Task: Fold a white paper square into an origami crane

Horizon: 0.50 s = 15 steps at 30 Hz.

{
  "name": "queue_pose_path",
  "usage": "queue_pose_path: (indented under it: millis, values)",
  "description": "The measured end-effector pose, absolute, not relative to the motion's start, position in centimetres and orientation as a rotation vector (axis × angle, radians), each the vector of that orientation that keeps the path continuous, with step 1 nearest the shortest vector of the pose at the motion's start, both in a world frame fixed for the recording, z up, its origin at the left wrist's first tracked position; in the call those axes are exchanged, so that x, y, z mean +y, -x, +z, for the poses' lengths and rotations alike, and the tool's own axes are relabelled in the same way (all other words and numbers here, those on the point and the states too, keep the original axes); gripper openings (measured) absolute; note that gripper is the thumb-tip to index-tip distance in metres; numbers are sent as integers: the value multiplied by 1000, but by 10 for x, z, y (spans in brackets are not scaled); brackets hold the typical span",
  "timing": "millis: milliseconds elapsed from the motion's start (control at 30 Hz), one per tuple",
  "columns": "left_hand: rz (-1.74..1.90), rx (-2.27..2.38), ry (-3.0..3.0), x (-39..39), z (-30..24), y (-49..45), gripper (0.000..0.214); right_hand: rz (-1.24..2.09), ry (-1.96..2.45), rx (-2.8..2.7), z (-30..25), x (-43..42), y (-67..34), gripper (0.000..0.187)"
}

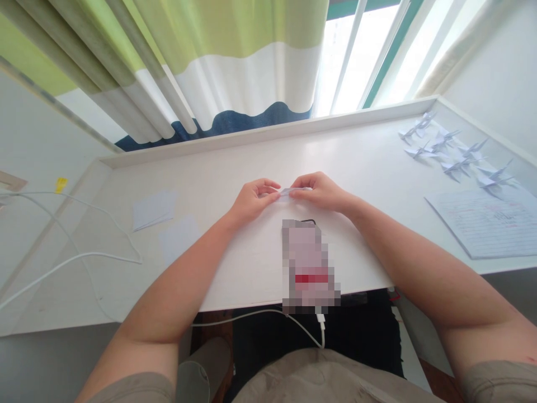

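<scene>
Both hands meet over the middle of the white desk [235, 252], pinching a small folded piece of white paper [285, 196]. My left hand [254, 198] grips its left end between thumb and fingers. On the right end, my right hand [319, 190] has its thumb and fingers closed. The fingers cover much of the paper, so its exact fold is hard to make out. Just below the hands lies a phone [308, 257], its screen blurred out, with a white charging cable [321, 324] plugged into its lower end.
Several folded paper cranes [457, 162] stand at the far right. Nearer lies a stack of lined, written sheets [490, 224]. Square white papers [154, 210] rest to the left, beside a loose white cable [104, 256]. A raised rim [268, 133] borders the desk's back, before a curtain [247, 73].
</scene>
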State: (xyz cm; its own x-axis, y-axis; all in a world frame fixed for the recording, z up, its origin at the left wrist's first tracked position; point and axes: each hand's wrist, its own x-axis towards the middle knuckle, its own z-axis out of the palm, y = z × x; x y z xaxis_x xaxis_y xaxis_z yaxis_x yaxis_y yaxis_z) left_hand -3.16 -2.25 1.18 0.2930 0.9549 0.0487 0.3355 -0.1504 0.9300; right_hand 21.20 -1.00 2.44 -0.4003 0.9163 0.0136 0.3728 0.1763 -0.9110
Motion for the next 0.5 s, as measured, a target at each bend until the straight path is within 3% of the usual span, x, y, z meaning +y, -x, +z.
queue_pose_path:
  millis: [167,500]
  values:
    - [881,1166,-1638,-22,14,32,27,1239,1248,-1807,28,-12,-212,27]
    - [884,1070,-1508,-21,10,30,46,1262,1196,-1820,27,-12,-210,33]
